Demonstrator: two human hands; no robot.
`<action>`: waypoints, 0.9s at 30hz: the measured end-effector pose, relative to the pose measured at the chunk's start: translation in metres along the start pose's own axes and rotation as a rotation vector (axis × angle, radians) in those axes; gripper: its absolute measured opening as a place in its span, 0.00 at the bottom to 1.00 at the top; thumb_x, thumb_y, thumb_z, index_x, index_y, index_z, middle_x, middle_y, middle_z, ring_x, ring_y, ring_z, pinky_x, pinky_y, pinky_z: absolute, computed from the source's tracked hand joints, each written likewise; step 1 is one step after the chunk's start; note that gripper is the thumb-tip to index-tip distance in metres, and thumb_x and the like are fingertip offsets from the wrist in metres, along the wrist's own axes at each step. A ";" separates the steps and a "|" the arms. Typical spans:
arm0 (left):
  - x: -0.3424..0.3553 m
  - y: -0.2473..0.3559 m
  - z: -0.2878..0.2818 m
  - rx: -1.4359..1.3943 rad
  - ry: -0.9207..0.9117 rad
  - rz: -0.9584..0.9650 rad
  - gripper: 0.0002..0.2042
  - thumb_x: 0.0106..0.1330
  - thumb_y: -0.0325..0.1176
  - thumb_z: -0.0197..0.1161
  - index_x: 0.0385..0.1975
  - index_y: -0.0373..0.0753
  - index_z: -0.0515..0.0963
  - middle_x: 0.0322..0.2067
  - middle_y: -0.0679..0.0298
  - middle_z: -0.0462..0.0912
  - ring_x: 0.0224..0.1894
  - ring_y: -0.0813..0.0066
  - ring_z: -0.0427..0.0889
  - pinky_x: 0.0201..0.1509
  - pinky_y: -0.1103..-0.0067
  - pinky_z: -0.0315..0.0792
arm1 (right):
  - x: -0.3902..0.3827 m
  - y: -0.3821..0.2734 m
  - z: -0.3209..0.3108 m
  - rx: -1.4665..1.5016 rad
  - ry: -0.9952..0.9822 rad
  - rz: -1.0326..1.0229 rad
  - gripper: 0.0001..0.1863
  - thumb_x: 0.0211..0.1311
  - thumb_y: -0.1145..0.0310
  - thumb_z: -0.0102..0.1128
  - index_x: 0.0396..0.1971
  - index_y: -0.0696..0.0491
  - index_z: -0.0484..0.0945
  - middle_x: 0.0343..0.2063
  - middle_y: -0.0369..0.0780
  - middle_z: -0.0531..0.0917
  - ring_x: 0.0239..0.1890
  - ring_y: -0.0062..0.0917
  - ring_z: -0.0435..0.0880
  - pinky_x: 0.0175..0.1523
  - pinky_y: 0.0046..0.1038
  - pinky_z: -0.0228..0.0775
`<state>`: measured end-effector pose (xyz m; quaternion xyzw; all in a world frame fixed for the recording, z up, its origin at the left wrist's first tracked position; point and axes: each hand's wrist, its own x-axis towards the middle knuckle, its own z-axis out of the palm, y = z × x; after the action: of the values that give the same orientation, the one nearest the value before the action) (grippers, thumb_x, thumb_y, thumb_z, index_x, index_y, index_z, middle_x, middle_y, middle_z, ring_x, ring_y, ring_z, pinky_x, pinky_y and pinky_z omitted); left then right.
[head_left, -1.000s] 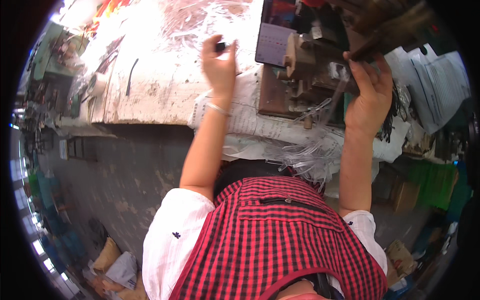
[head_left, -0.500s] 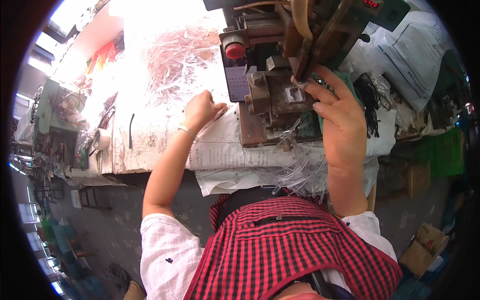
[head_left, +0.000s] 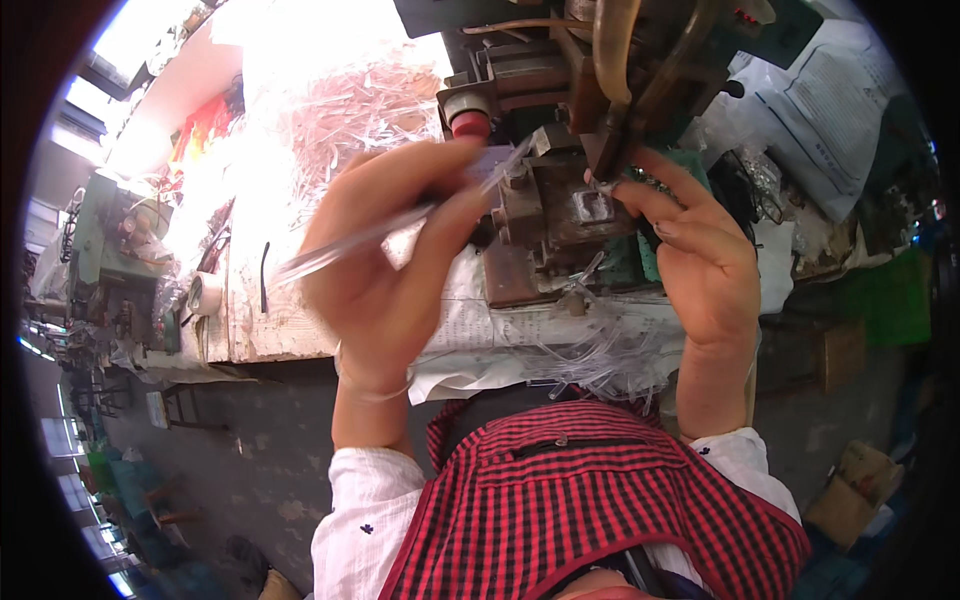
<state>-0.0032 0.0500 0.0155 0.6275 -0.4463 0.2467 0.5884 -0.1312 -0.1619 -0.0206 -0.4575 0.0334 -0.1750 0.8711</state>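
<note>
My left hand (head_left: 375,250) is raised left of the metal press (head_left: 545,220), motion-blurred, its fingers closed on a clear plastic strip (head_left: 310,260) that trails down to the left. My right hand (head_left: 705,260) is at the press's right side, fingers curled up under the upper tool arm (head_left: 610,120), fingertips beside a small die plate with a clear square part (head_left: 593,207); what they grip is hidden. A red button (head_left: 468,124) sits on the press behind my left fingers.
A pile of clear offcuts (head_left: 350,90) covers the bright bench behind. More clear strips (head_left: 590,355) hang at the front edge. A tape roll (head_left: 205,293) lies left, a green machine (head_left: 70,230) stands farther left, a white sack (head_left: 820,110) lies back right, a green crate (head_left: 890,300) below it.
My left hand has swung from the bench toward the press and now carries a clear strip. My right hand has come down to the tool and remains there, shifted slightly right.
</note>
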 end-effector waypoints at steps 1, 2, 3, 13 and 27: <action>0.007 -0.003 0.010 0.041 -0.017 0.022 0.13 0.63 0.16 0.65 0.46 0.31 0.78 0.33 0.61 0.85 0.34 0.81 0.82 0.39 0.85 0.76 | 0.000 -0.003 -0.001 0.034 0.008 0.031 0.32 0.53 0.82 0.53 0.63 0.69 0.67 0.54 0.48 0.81 0.58 0.28 0.77 0.67 0.28 0.57; 0.014 -0.006 0.020 0.083 -0.031 0.045 0.13 0.63 0.16 0.65 0.47 0.31 0.78 0.33 0.62 0.85 0.34 0.81 0.82 0.39 0.85 0.76 | 0.002 -0.006 -0.001 0.067 0.019 0.061 0.32 0.53 0.82 0.54 0.63 0.68 0.68 0.54 0.48 0.81 0.58 0.28 0.78 0.66 0.28 0.59; 0.014 -0.005 0.030 -0.061 0.035 -0.133 0.12 0.64 0.17 0.65 0.47 0.31 0.78 0.33 0.62 0.85 0.34 0.81 0.82 0.39 0.85 0.76 | 0.002 -0.008 -0.003 0.101 0.044 0.081 0.32 0.52 0.82 0.55 0.62 0.67 0.69 0.55 0.47 0.81 0.57 0.28 0.78 0.65 0.28 0.61; -0.059 0.002 0.093 -1.480 -0.527 -1.243 0.17 0.75 0.36 0.45 0.48 0.25 0.74 0.24 0.58 0.78 0.28 0.76 0.77 0.32 0.81 0.72 | 0.013 0.055 -0.126 -1.325 0.288 -0.201 0.17 0.58 0.81 0.53 0.46 0.56 0.83 0.45 0.46 0.86 0.50 0.38 0.85 0.55 0.34 0.76; -0.079 0.017 0.098 -1.161 -0.082 -1.460 0.13 0.77 0.44 0.54 0.37 0.40 0.75 0.24 0.66 0.80 0.24 0.81 0.76 0.26 0.86 0.69 | 0.005 0.052 -0.134 -1.299 0.464 -0.441 0.14 0.60 0.79 0.54 0.43 0.55 0.83 0.42 0.47 0.86 0.46 0.42 0.85 0.52 0.36 0.75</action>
<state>-0.0765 -0.0209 -0.0599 0.3684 -0.0152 -0.4682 0.8030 -0.1412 -0.2414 -0.1396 -0.8300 0.2216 -0.3840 0.3384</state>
